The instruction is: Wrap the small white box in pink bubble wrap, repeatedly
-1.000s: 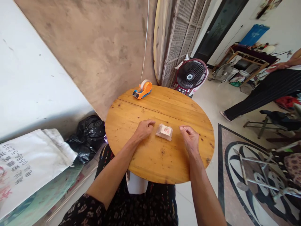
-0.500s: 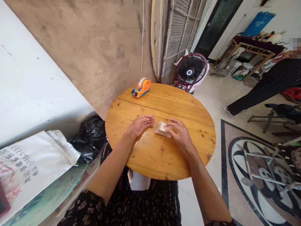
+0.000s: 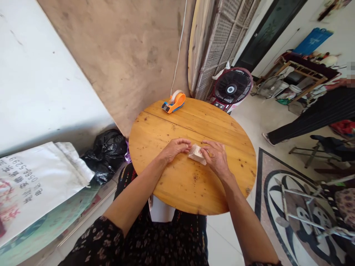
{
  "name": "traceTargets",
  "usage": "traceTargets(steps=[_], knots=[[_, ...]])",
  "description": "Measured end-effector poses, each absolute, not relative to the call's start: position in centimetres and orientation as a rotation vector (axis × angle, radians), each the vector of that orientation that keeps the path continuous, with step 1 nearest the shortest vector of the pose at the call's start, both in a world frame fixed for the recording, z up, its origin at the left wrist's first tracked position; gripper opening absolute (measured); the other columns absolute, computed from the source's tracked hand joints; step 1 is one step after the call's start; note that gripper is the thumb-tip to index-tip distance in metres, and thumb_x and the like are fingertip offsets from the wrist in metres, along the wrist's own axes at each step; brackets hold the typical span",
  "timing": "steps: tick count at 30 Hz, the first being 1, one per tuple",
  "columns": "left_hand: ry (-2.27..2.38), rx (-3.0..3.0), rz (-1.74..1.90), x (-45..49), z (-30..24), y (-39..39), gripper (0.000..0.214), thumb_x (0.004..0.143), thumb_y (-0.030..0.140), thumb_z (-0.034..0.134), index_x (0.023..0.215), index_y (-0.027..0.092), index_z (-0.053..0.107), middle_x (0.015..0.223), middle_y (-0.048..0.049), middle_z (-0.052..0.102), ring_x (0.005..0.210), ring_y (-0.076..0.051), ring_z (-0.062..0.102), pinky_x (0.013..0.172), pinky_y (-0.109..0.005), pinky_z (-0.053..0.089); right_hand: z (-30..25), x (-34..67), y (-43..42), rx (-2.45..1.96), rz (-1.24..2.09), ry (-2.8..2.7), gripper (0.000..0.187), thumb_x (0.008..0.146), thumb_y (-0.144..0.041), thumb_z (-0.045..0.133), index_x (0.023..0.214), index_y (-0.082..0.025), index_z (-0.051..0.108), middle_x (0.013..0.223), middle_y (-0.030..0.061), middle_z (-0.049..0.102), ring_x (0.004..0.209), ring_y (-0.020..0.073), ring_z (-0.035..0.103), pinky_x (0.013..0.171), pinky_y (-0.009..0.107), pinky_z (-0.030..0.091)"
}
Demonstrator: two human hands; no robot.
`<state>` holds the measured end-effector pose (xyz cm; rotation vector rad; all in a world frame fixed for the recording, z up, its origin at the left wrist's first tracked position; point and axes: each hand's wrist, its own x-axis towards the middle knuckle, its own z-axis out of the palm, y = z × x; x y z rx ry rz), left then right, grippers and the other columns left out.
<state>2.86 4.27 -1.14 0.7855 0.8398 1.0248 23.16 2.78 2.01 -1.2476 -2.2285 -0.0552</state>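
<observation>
A small pale box in clear plastic wrap (image 3: 197, 154) lies on the round wooden table (image 3: 194, 195), between my two hands. My right hand (image 3: 216, 156) grips its right end, the thumb on the near side and the fingers curled behind. At the box's left end is my left hand (image 3: 177, 149), palm turned inward, with its fingers stretched and slightly bent. Its fingertips are close to the wrap; whether they touch it I cannot tell. Toward the far edge of the table stands an orange and blue tape dispenser (image 3: 174, 101) with a roll of clear tape.
Behind the table stands a fan (image 3: 231, 88). A black plastic bag (image 3: 107, 153) and a white printed sack (image 3: 41, 177) lie at the left. On the right are a metal-framed chair (image 3: 302, 210) and a person in dark trousers (image 3: 310, 114).
My left hand has moved right, closer to the box, and its palm has turned more downward. The right hand's fingers have closed in around the box's end. The whole view has shifted slightly.
</observation>
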Motion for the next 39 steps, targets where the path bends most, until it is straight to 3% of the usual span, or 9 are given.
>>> traceTargets(steps=[5, 9, 14, 20, 25, 33, 39], knots=[[0.921, 0.955, 1.000, 3.2, -0.8, 4.0, 0.021, 0.074, 0.020, 0.068, 0.093, 0.012, 0.065, 0.084, -0.0058, 0.069, 0.067, -0.010, 0.061, 0.066, -0.025, 0.047, 2.2, 23.0, 3.4, -1.308, 0.085, -2.202, 0.015, 0.088, -0.025, 0.052, 0.081, -0.023, 0.065, 0.114, 0.0085, 0.069, 0.106, 0.0257, 0.061, 0.091, 0.044, 0.040], [0.960, 1.192, 0.931, 3.2, -0.9, 3.9, 0.037, 0.074, 0.027, 0.068, 0.107, 0.011, 0.064, 0.087, -0.0057, 0.067, 0.066, -0.012, 0.058, 0.061, -0.024, 0.044, 2.6, 22.9, 4.0, -1.351, 0.156, -2.202, 0.015, 0.089, -0.025, 0.047, 0.084, -0.022, 0.061, 0.118, 0.0103, 0.066, 0.110, 0.0264, 0.059, 0.090, 0.044, 0.039], [0.984, 1.422, 0.942, 3.5, -1.4, 3.9, 0.057, 0.071, 0.030, 0.070, 0.123, 0.012, 0.057, 0.108, -0.0102, 0.065, 0.090, -0.019, 0.061, 0.077, -0.029, 0.049, 3.1, 22.6, 4.6, -1.388, 0.265, -2.167, 0.015, 0.089, -0.024, 0.045, 0.083, -0.022, 0.058, 0.119, 0.0116, 0.065, 0.112, 0.0274, 0.058, 0.090, 0.045, 0.038], [0.985, 1.528, 0.967, 3.9, -1.8, 3.9, 0.060, 0.070, 0.032, 0.071, 0.125, 0.010, 0.056, 0.110, -0.0124, 0.064, 0.091, -0.020, 0.060, 0.083, -0.033, 0.048, 3.4, 22.3, 5.1, -1.369, 0.353, -2.067, 0.015, 0.090, -0.029, 0.045, 0.081, -0.023, 0.056, 0.115, 0.0115, 0.065, 0.108, 0.0260, 0.060, 0.091, 0.044, 0.041], [0.937, 1.581, 0.944, 3.7, -1.8, 3.9, 0.081, 0.066, 0.038, 0.076, 0.137, 0.013, 0.044, 0.121, -0.0144, 0.059, 0.093, -0.021, 0.060, 0.085, -0.035, 0.048, 4.4, 22.4, 5.4, -1.322, 0.394, -1.993, 0.018, 0.090, -0.033, 0.046, 0.079, -0.022, 0.056, 0.110, 0.0121, 0.066, 0.106, 0.0244, 0.061, 0.089, 0.040, 0.044], [0.913, 1.782, 1.023, 3.5, -1.4, 3.5, 0.079, 0.063, 0.033, 0.079, 0.135, 0.021, 0.048, 0.130, -0.0117, 0.056, 0.119, -0.031, 0.051, 0.101, -0.042, 0.040, 6.4, 22.3, 6.6, -1.294, 0.373, -1.941, 0.018, 0.088, -0.033, 0.048, 0.076, -0.022, 0.057, 0.100, 0.0099, 0.068, 0.106, 0.0238, 0.061, 0.088, 0.039, 0.044], [0.836, 1.676, 1.039, 3.5, -0.5, 3.3, 0.078, 0.059, 0.033, 0.081, 0.131, 0.022, 0.053, 0.124, -0.0097, 0.061, 0.116, -0.032, 0.055, 0.095, -0.039, 0.045, 7.4, 22.7, 7.4, -1.290, 0.453, -1.867, 0.019, 0.086, -0.035, 0.051, 0.076, -0.021, 0.059, 0.105, 0.0102, 0.068, 0.102, 0.0227, 0.062, 0.091, 0.039, 0.043]])
